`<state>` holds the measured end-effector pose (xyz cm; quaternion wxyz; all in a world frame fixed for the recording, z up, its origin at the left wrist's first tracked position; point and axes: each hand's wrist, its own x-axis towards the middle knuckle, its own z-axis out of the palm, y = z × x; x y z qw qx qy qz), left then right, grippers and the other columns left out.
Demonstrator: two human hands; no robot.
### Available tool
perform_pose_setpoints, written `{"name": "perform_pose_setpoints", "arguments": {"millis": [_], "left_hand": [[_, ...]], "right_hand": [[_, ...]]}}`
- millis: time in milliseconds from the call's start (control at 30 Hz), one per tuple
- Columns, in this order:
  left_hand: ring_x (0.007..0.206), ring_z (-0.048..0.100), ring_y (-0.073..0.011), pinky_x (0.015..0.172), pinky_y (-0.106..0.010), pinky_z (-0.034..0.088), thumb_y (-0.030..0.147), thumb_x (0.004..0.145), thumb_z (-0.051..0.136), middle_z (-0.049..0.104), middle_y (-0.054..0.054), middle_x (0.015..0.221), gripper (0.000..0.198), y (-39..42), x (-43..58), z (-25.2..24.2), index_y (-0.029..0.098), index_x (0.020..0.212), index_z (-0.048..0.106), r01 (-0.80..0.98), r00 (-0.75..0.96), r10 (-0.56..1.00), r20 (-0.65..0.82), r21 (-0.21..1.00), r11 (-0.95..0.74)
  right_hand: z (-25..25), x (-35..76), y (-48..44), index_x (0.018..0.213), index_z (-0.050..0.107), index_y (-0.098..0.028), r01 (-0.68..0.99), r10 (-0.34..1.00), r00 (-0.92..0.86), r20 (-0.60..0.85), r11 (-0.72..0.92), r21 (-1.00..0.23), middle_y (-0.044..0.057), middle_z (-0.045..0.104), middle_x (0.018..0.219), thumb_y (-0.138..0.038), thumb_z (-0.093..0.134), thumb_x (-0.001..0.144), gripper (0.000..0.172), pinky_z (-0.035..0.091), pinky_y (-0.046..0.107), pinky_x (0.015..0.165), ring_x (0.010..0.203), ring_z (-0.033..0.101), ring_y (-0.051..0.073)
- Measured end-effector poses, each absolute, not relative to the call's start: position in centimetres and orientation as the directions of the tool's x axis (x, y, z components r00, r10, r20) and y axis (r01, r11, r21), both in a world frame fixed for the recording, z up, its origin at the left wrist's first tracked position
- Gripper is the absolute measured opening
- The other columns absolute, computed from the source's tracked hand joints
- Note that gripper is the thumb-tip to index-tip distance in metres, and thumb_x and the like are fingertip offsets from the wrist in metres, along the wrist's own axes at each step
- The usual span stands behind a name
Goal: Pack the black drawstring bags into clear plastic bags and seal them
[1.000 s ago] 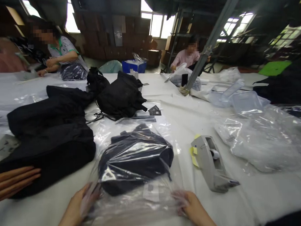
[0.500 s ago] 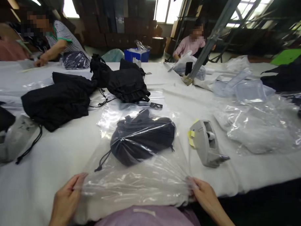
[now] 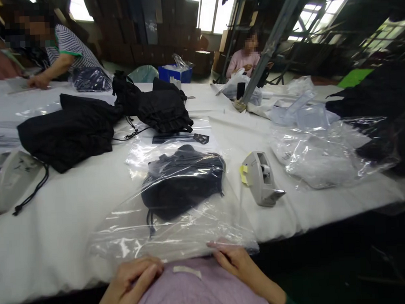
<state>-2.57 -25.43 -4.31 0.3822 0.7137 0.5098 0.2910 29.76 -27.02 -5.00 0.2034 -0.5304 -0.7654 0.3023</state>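
A clear plastic bag (image 3: 178,232) lies at the near edge of the white table (image 3: 59,228) with a folded dark garment (image 3: 182,181) inside it. My left hand (image 3: 134,278) is at the bag's near edge on the left, fingers curled and closed on the plastic. My right hand (image 3: 236,262) is at the same edge on the right, fingers pressed together on the film. Both hands sit just above my lilac top (image 3: 194,287).
A grey tape dispenser (image 3: 261,178) stands right of the bag, another (image 3: 10,176) at the far left. Black garments (image 3: 69,130) lie behind, clear bags (image 3: 319,159) pile up at right. Two people (image 3: 59,55) (image 3: 245,57) work at the far side by a metal post (image 3: 271,38).
Both hands have drawn back toward my body, pulling the bag's open edge to the table's near edge and coming closer together. The bagged garment slid nearer with it.
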Motion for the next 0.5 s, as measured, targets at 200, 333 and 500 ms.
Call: {"name": "perform_pose_setpoints", "arguments": {"millis": [200, 333, 500], "left_hand": [[0.126, 0.052, -0.0321, 0.107, -0.047, 0.040, 0.028, 0.092, 0.050, 0.057, -0.010, 0.138, 0.041, -20.4, 2.9, -8.8, 0.020, 0.131, 0.059, 0.631, 0.678, 0.733, 0.056, 0.469, -0.619], [0.127, 0.050, -0.0350, 0.105, -0.052, 0.040, 0.018, 0.083, 0.057, 0.051, -0.012, 0.145, 0.050, -20.4, 4.8, -11.8, 0.023, 0.132, 0.056, 0.650, 0.705, 0.709, -0.017, 0.414, -0.637], [0.122, 0.054, -0.0290, 0.104, -0.044, 0.042, 0.022, 0.082, 0.058, 0.054, -0.005, 0.142, 0.055, -19.8, 5.4, -12.0, 0.031, 0.135, 0.053, 0.569, 0.775, 0.629, -0.055, 0.493, -0.658]], "right_hand": [[-9.5, 27.9, -23.0, 0.101, 0.071, -0.018, 0.807, 0.875, -0.417, 0.246, 0.481, -0.341, 0.010, 0.073, 0.104, -0.007, 0.051, 0.080, 0.030, 0.056, 0.032, 0.086, 0.097, 0.067, 0.024], [-10.6, 27.4, -21.2, 0.103, 0.069, -0.015, 0.860, 0.877, -0.361, 0.316, 0.444, -0.252, 0.012, 0.073, 0.101, -0.010, 0.051, 0.087, 0.026, 0.056, 0.037, 0.088, 0.098, 0.067, 0.026], [-9.3, 25.1, -19.8, 0.113, 0.068, -0.023, 0.792, 0.794, -0.453, 0.405, 0.568, -0.226, 0.002, 0.073, 0.106, -0.015, 0.051, 0.090, 0.029, 0.056, 0.028, 0.087, 0.095, 0.068, 0.020]]}}
